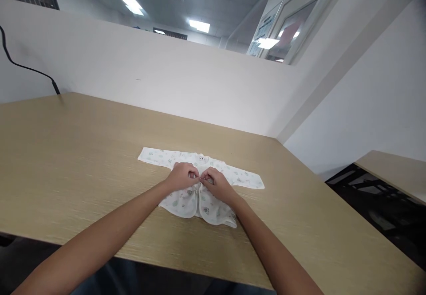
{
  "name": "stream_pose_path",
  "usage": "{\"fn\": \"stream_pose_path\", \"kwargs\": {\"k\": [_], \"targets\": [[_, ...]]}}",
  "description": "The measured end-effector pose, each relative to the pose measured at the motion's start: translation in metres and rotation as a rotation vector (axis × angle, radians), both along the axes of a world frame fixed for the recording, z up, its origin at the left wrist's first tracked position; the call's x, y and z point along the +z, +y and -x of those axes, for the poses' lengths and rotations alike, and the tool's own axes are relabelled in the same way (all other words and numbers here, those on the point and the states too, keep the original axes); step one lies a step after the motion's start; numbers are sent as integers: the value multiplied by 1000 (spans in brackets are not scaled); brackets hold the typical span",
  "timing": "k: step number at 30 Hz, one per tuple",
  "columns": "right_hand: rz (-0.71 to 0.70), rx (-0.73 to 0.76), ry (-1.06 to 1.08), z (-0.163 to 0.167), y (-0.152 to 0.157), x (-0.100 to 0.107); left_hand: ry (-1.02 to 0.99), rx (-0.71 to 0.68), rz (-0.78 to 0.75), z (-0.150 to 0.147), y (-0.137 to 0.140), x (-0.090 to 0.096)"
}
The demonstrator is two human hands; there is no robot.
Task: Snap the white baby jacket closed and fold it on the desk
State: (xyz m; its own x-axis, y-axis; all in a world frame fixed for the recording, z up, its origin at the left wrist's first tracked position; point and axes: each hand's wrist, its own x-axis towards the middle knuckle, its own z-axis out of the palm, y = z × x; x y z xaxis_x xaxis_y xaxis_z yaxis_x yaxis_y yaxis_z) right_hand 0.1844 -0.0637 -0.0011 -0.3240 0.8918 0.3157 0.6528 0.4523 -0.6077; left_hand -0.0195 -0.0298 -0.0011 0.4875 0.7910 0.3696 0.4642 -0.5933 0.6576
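Observation:
A small white baby shirt (181, 202) with a print of little animals and green shapes lies face up on the wooden table, its sleeves spread to both sides. Its front opening runs down the middle, and the two lower front edges sit slightly apart. My left hand (183, 176) pinches the left edge of that opening at mid-chest. Opposite it, my right hand (218, 184) pinches the right edge, fingertips meeting those of the left. Whatever fastener lies between the fingertips is hidden. Below them a small round button shows on the front edge.
The light wooden table (83, 153) reaches back to a white partition (186, 86). A black cable (29, 68) hangs down at the back left. To the right stands another wooden surface (392, 171) with a dark side.

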Motion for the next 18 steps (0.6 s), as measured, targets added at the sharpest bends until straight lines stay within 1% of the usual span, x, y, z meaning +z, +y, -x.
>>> {"fn": "stream_pose_path", "kwargs": {"k": [9,13,18], "targets": [[1,27,-16,-2,2,-3,2,22,47,-1,-1,3],[-3,32,-27,-2,3,-3,33,9,8,1,1,1],[-3,35,-24,0,2,-1,145,12,-88,1,0,1]]}}
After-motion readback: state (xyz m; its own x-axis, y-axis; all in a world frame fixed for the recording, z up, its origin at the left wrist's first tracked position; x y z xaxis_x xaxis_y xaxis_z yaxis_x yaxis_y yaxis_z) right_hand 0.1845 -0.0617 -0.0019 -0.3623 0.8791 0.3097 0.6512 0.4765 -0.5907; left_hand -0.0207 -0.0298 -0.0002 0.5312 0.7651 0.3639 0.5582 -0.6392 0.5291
